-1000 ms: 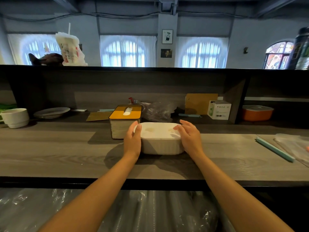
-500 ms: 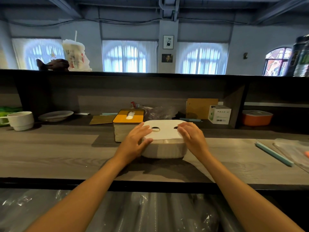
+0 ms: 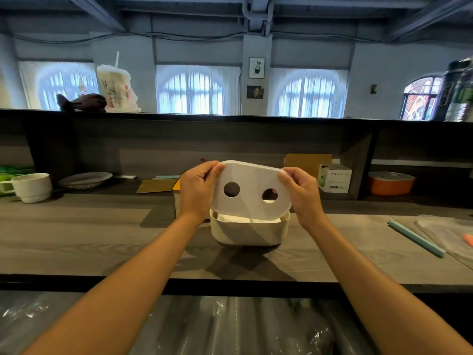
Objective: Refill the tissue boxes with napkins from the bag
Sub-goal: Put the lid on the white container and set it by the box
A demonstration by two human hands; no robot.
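Both hands point(image 3: 249, 190), lid point(image 3: 252, 187) now raised

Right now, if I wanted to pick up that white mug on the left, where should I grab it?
Probably by the handle of the white mug. It sticks out on the mug's left side, toward the shelf end, so bring your hand in from the left. The mug stands upright on the counter, open side up.

Both arms fwd; left hand point(image 3: 197, 189) & right hand point(image 3: 302, 192) raised, fingers curled in pinch grip.
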